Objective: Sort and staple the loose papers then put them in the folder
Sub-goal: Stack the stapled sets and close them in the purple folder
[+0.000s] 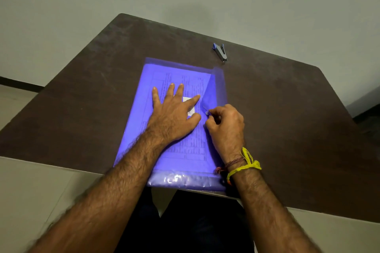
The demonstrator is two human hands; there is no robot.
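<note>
Pressing translucent purple folder [131,144] flat, left hand [174,113] spread; right hand [225,123] pinches flap snap [206,112].

A single head-worn camera looked forward and steeply down from above the seated person; both forearms entered from 6 o'clock; the dark table [277,109] filled the middle of the wide-angle view, close below; a pale wall lay beyond at 12 o'clock; floor showed at 9 o'clock.
</note>
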